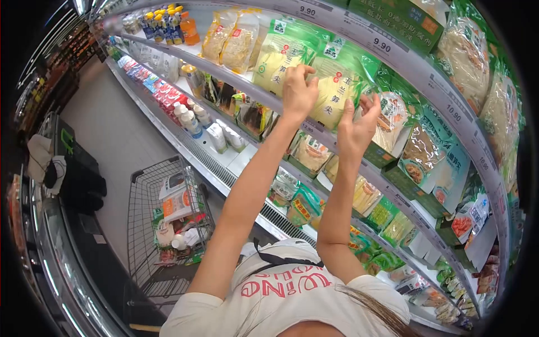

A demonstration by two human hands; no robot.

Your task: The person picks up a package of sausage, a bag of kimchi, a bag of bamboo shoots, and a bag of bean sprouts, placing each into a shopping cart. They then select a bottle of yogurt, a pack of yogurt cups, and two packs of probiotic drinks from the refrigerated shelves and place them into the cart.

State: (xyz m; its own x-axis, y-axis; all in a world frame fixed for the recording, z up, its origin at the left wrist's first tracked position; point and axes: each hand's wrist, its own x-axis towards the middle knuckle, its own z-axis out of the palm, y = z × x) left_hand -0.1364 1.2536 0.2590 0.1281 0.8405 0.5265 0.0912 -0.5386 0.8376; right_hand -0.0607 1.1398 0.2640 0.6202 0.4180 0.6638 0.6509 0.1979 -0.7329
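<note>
Two green-and-yellow bags with dark lettering stand side by side on a refrigerated shelf: a left bag (275, 62) and a right bag (331, 98). My left hand (300, 90) is at the right bag's left edge, between the two bags, with its fingers curled; what its fingertips hold, if anything, is hidden. My right hand (359, 121) rests at the right bag's right edge, fingers apart and bent, thumb toward the bag. Both bags look upright and lean back slightly. To their left are clear packs of yellowish food (238, 42).
A wire shopping cart (149, 224) holding several packages stands at the lower left. Shelf edges with price labels (382, 48) curve above and below my hands. Boxed and bagged foods (421, 154) fill the shelves to the right. At far left is a person in dark clothing (81, 180).
</note>
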